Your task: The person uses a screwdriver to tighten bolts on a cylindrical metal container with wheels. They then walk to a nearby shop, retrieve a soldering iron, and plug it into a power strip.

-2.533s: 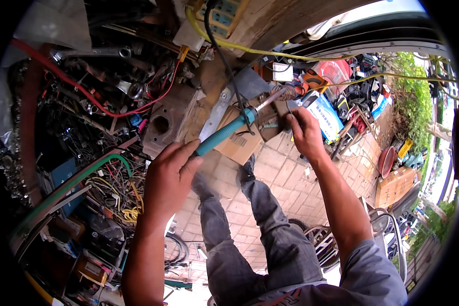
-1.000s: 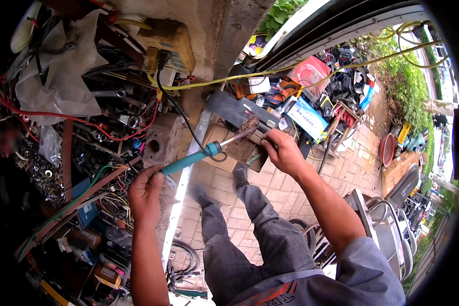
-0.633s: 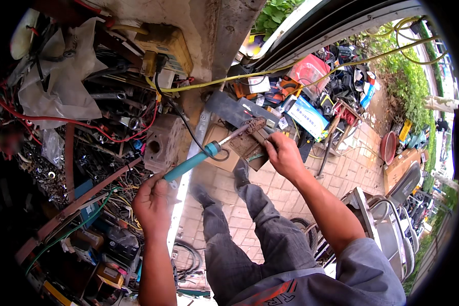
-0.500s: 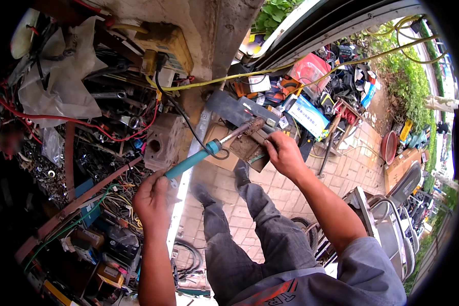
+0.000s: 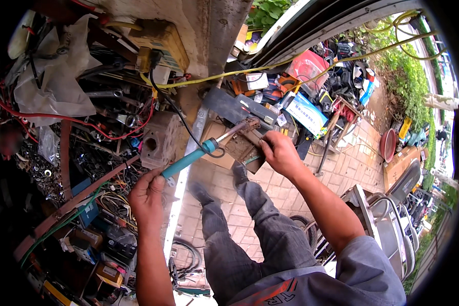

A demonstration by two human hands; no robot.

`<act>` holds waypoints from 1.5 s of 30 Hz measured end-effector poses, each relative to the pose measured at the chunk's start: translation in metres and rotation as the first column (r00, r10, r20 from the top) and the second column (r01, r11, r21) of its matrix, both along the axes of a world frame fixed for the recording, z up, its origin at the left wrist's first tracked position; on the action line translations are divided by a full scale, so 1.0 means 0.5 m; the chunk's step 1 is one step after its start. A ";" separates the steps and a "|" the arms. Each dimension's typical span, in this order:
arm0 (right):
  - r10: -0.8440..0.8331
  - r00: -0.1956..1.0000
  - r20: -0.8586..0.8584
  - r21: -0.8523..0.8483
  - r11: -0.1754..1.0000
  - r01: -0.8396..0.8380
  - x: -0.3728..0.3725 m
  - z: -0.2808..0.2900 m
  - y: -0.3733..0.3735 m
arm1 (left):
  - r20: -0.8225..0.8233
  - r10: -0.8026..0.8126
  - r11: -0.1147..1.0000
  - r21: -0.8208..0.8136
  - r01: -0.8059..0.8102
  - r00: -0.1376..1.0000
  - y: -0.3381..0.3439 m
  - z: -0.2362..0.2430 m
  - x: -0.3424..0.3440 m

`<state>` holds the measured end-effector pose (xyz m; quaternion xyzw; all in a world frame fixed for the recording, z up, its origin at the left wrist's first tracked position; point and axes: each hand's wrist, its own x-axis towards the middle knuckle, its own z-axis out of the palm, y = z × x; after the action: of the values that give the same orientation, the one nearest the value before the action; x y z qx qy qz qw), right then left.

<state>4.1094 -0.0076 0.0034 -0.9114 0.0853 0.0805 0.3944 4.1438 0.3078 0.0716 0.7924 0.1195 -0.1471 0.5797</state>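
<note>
My left hand (image 5: pixel 147 196) is closed round the end of the teal handle of a soldering iron (image 5: pixel 184 162), which slants up to the right. Its metal shaft reaches a rusty coiled holder (image 5: pixel 249 122) on a dirty metal stand (image 5: pixel 242 149), and the tip is hidden in or behind the coil. A black cord loops over the handle's upper end. My right hand (image 5: pixel 281 155) has thumb and fingers closed at the stand's right side; what they pinch is too small to make out. A brown cardboard piece (image 5: pixel 209 158) lies under the stand.
Tangled tools and wires (image 5: pixel 107 204) crowd the left, with a metal block (image 5: pixel 153 140) beside the cord. A yellow socket strip (image 5: pixel 166 43) is above. Piled packages and gear (image 5: pixel 311 115) lie beyond my right hand, a metal cart (image 5: pixel 377 224) at lower right, paved floor (image 5: pixel 290 194) below.
Since 2.5 s ago the view has shifted and my left hand has moved down-left along with the iron's handle. Over the last second both hands stay in nearly the same places.
</note>
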 end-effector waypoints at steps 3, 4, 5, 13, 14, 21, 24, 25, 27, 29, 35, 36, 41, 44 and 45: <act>0.055 0.997 0.053 -0.020 0.998 -0.054 -0.002 -0.004 0.005 | -0.030 -0.066 0.998 0.023 0.067 0.997 0.000 -0.002 0.009; 0.069 0.996 0.063 -0.028 0.997 -0.068 -0.002 -0.004 0.008 | -0.037 -0.061 0.998 0.009 0.062 0.997 -0.003 -0.006 0.011; 0.086 0.994 0.073 -0.035 0.996 -0.083 0.000 -0.004 0.013 | -0.044 -0.054 0.999 -0.003 0.054 0.998 -0.006 -0.013 0.012; -0.003 1.000 -0.030 0.009 1.000 0.004 -0.018 0.002 0.002 | 0.176 -0.240 0.937 0.298 0.181 0.955 -0.034 -0.059 0.019; -0.030 0.997 -0.068 0.028 0.999 0.032 -0.023 0.000 -0.005 | 0.242 -0.279 0.913 0.367 0.179 0.929 -0.043 -0.059 0.024; -0.269 0.950 -0.158 0.112 0.951 0.288 -0.061 -0.027 -0.086 | 0.099 0.048 0.981 0.183 -0.065 0.994 -0.166 -0.014 0.004; -0.277 0.954 -0.118 0.055 0.957 0.284 -0.077 -0.036 -0.107 | -0.058 0.089 0.982 -0.163 -0.097 0.994 -0.254 -0.024 0.096; -0.284 0.951 -0.126 0.060 0.954 0.293 -0.077 -0.037 -0.106 | -0.209 0.054 0.955 -0.274 -0.111 0.976 -0.262 -0.025 0.127; -0.293 0.944 -0.150 0.073 0.949 0.306 -0.073 -0.035 -0.093 | -0.477 -0.066 0.861 -0.472 -0.192 0.876 -0.263 -0.025 0.162; -0.308 0.936 -0.168 0.117 0.937 0.330 -0.072 -0.051 -0.093 | -0.537 -0.076 0.864 -0.456 -0.213 0.840 -0.259 -0.016 0.149; -0.441 0.841 -0.314 0.312 0.788 0.530 -0.113 -0.106 -0.124 | -0.508 0.093 0.884 -0.353 -0.306 0.856 -0.091 0.010 0.044; -0.451 0.847 -0.282 0.372 0.762 0.530 -0.128 -0.112 -0.142 | -0.477 0.161 0.895 -0.299 -0.331 0.864 -0.064 0.017 0.042; -0.537 0.818 -0.203 0.441 0.696 0.567 -0.178 -0.051 -0.204 | -0.457 0.171 0.911 -0.265 -0.317 0.873 -0.031 -0.021 0.046; -0.496 0.847 -0.189 0.430 0.734 0.526 -0.211 -0.008 -0.238 | -0.586 0.396 0.678 -0.332 -0.655 0.707 -0.039 -0.078 0.041; -0.501 0.843 -0.196 0.441 0.723 0.532 -0.219 0.000 -0.238 | -0.626 0.495 0.556 -0.304 -0.773 0.602 -0.024 -0.115 0.038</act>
<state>4.0000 -0.1267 0.0033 -0.7217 0.3254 0.0144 0.6108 4.1626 0.2958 0.0139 0.4255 0.4964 -0.1346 0.7446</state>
